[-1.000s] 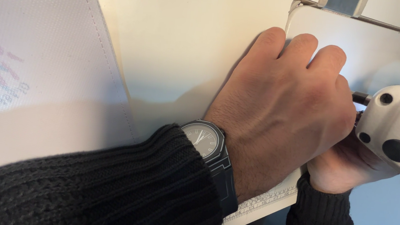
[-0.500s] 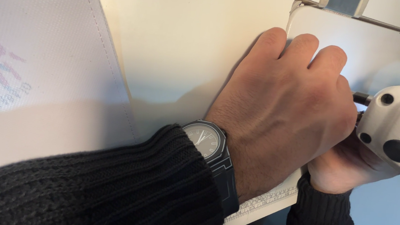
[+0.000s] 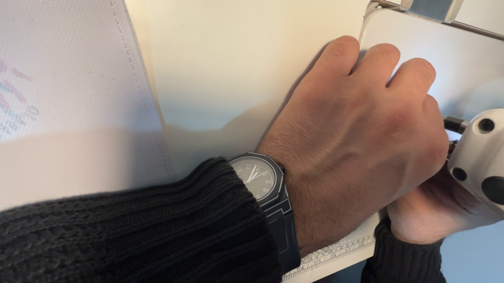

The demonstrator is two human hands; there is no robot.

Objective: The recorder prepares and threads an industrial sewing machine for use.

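Observation:
My left hand [image 3: 357, 133] lies knuckles-up on a cream sheet [image 3: 223, 52], pressing it down with fingers together and curled; the fingertips are hidden behind the knuckles. It wears a dark watch [image 3: 256, 176] and a dark knitted sleeve. My right hand [image 3: 436, 211] sits lower right, mostly hidden under my left hand and the white sewing machine head [image 3: 502, 165], so its fingers cannot be seen. The machine head is right beside both hands.
A white woven fabric [image 3: 36, 78] with a stitched hem and a faint coloured print lies at the left. A printed ruler scale [image 3: 340, 251] runs along the table's near edge. A white panel [image 3: 488, 59] with a metal rim stands behind the hands.

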